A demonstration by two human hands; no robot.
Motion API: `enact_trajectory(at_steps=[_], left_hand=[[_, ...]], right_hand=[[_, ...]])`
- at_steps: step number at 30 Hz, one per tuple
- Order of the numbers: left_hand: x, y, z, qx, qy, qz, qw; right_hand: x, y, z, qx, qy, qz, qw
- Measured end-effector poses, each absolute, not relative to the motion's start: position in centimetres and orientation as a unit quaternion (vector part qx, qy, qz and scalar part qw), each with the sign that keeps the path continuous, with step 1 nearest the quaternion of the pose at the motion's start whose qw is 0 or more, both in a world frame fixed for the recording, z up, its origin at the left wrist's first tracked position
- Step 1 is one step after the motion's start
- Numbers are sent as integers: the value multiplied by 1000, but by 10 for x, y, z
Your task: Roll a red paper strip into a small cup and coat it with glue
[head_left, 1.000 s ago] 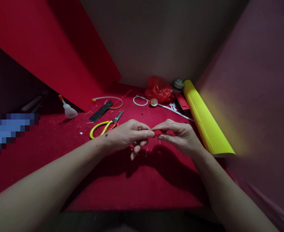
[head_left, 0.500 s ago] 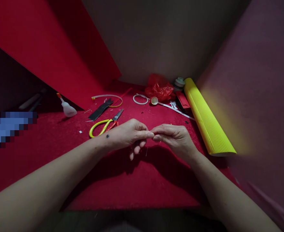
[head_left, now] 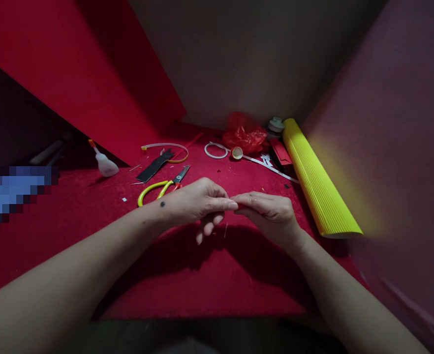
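Note:
My left hand [head_left: 209, 202] and my right hand [head_left: 264, 209] meet fingertip to fingertip above the red-covered table [head_left: 202, 300]. Thumb and forefinger of the left are pinched together, its other fingers curled loosely below. The right hand's fingers also close in a pinch against the left fingertips. Whatever sits between them is hidden or too small to make out. Behind my left wrist lie scissors [head_left: 153, 188] with yellow handles, partly covered by the hand. A black strip [head_left: 154, 167] with a jagged end rests beyond the scissors.
On the left stands a white squeeze bottle [head_left: 107, 166] with an orange tip, near a leaning red board [head_left: 91, 73]. At the back are a white coil [head_left: 216, 151], a red plastic bag [head_left: 244, 135] and a lidded jar [head_left: 276, 125]. A yellow corrugated roll [head_left: 320, 187] lies right.
My right hand's fingers have straightened and flattened slightly against the left fingertips. The left hand keeps its pinch almost in place. The view has shifted a little.

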State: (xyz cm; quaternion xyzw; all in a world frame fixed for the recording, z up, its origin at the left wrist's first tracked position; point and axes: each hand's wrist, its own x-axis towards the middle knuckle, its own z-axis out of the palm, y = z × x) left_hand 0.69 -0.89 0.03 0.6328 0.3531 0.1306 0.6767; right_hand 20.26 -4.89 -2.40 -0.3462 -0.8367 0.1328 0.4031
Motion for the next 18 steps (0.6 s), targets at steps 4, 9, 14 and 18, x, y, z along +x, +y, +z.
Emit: enact_trajectory(at_steps=[4,9,14,18], left_hand=[[9,-9,-1,631,370,121,671],[12,-9,-5,638,388,116,655],[10,-8,-6,630,380,122,666],[5,-7,0,627,348,123,686]], right_hand=[[203,-47,-23,-355,-829,165,399],[202,-45,-24,-365,-830,196,374],[201,-47,-24,-366,-812,235,389],[201,-48,-21,-367,-795,242,418]])
